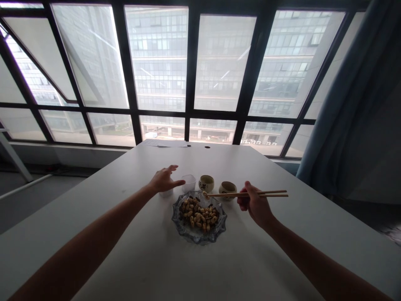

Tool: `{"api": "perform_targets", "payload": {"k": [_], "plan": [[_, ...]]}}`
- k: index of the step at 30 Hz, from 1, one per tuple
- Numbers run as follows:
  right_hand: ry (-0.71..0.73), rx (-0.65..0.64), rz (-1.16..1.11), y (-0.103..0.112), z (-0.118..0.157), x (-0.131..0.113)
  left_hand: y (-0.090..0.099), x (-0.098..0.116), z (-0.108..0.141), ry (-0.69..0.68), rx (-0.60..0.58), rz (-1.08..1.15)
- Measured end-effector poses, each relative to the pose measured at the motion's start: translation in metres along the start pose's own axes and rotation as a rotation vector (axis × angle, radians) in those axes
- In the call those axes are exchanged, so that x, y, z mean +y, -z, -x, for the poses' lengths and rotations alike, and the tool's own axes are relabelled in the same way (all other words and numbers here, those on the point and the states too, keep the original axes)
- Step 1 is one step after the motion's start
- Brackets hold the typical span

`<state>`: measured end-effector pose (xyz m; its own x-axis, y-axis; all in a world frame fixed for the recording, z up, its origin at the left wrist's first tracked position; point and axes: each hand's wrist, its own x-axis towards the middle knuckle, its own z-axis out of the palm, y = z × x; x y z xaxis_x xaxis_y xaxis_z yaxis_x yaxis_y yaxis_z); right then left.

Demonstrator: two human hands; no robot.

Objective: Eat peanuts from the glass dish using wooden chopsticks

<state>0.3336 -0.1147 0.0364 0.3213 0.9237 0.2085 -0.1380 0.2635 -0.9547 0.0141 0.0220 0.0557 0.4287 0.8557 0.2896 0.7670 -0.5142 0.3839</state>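
My right hand (pixel 254 204) is closed around a pair of wooden chopsticks (pixel 232 195). Their tips pinch what looks like a peanut (pixel 205 195) over the far rim of a scalloped glass bowl (pixel 199 239). Unshelled peanuts (pixel 200 216) and some dark seeds fill the middle of this bowl. My left hand (pixel 165 179) is open, thumb and fingers apart, beside a clear plastic cup (pixel 189 183); whether it touches the cup I cannot tell. Another clear container (pixel 166 193) is partly hidden below that hand. Two small ceramic cups with dark characters, one (pixel 206 183) and another (pixel 227 189), stand behind the bowl.
Everything stands on a long white table (pixel 125 251). Papers (pixel 166 143) lie at its far end near two dark holes. Large framed windows (pixel 156 58) rise beyond it, and a blue-grey curtain (pixel 338 108) hangs at the right.
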Motion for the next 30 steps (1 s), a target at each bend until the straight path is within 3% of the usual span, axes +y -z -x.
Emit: {"api": "perform_targets", "payload": {"k": [2, 6, 8, 12, 14, 17, 22, 26, 30], "plan": [[0.005, 0.01, 0.009, 0.003, -0.002, 0.002, -0.006, 0.022, -0.01, -0.079, -0.046, -0.097], [0.001, 0.009, 0.012, 0.007, -0.005, 0.002, -0.021, 0.047, -0.027, -0.068, -0.175, -0.181], [0.004, 0.012, 0.004, 0.009, -0.006, 0.0, -0.025, 0.047, -0.029, -0.112, -0.169, -0.183], [0.04, 0.013, -0.008, 0.011, -0.01, -0.003, -0.027, 0.039, -0.026, -0.399, -0.047, -0.245], [0.054, 0.029, -0.023, 0.011, -0.012, -0.004, -0.026, 0.036, -0.023, -0.459, -0.024, -0.269], [0.066, 0.048, -0.037, 0.011, -0.014, -0.005, -0.023, 0.034, -0.024, -0.352, -0.061, -0.233], [0.107, 0.078, -0.052, 0.014, -0.017, -0.009, -0.017, 0.043, -0.04, -0.084, -0.266, -0.127], [0.14, 0.13, -0.059, 0.022, -0.023, -0.012, -0.026, 0.064, -0.058, -0.141, -0.264, -0.099], [0.143, 0.159, -0.066, 0.03, -0.029, -0.011, -0.043, 0.085, -0.073, -0.206, -0.368, -0.163]]}}
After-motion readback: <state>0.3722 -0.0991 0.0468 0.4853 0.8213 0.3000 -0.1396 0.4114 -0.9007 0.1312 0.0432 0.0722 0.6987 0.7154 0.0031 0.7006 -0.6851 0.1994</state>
